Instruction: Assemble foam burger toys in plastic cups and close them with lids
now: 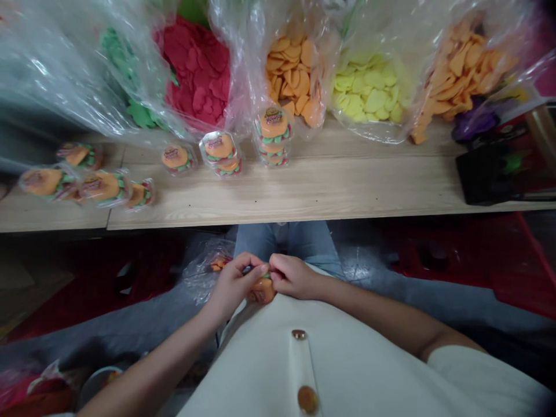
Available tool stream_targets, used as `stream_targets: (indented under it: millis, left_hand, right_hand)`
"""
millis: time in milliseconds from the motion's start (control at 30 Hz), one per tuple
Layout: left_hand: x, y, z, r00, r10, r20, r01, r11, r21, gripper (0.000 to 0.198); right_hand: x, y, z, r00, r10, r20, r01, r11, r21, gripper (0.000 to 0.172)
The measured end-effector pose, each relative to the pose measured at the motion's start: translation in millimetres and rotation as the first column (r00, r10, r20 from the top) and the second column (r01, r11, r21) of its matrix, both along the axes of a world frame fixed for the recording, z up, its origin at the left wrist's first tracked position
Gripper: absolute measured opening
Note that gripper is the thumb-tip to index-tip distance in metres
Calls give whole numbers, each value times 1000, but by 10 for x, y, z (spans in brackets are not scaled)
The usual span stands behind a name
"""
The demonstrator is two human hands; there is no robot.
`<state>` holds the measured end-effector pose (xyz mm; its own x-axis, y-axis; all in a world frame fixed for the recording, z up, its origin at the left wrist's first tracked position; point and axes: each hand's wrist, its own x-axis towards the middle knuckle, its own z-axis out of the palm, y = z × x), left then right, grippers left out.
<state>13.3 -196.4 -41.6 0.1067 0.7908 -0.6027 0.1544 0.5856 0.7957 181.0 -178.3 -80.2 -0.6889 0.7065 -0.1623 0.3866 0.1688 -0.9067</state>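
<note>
Close against my body, below the table edge, both hands grip one toy burger point(262, 291) with an orange bun and a bit of green. My left hand point(238, 282) is closed around its left and upper side, thumb on top. From the right, my right hand point(292, 275) pinches its edge with curled fingers. Part of the burger is hidden behind the fingers. On the table stand packed toy burgers in clear cases: a stack point(273, 136), another pair point(220, 152), a single one point(177, 158) and a group point(102, 186) at the left.
Clear plastic bags along the back hold red pieces point(200, 72), orange pieces point(291, 72), yellow pieces point(369, 90) and green pieces point(141, 113). A black box point(486, 176) stands at the table's right end. Beside my left hand hangs a plastic bag point(202, 269). Red stools point(460, 255) are underneath.
</note>
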Motion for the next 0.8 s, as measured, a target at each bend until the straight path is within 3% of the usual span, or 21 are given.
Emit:
stream_targets:
  millis: [133,233,367,467,567,633,700,800]
  left_hand:
    - [3,283,-5,978,78,192,-62,994,-87,19]
    - [47,439,51,935,216,280,-215,976,-33,19]
    - [215,413,39,807,426,409,-478,878,28,17]
    - [334,329,-27,748,477,461,-540,842,5,16]
    - [363,273,-71,754,468,460,-551,832,57,13]
    - [337,236,-83,794,424,436,-518,847,119,12]
    - [298,181,-87,852,344,394,-439,880,182,10]
    - [241,70,-75,942,167,289,-252,925,285,6]
  right_hand:
    - [-8,176,10,986,-154,-69,148,986,-75,12]
    - [63,282,141,974,-221,-39,223,974,38,12]
    - [213,239,262,969,-247,12,242,958,155,9]
    - [287,168,245,962,-273,6,267,945,191,9]
    - [333,132,204,968,-250,-32,250,937,245,10]
    - [367,131,222,986,-168,-15,166,953,253,11]
    - [401,141,295,994,-97,49,81,962,261,10]
    - [426,142,449,987,-92,131,52,959,279,8]
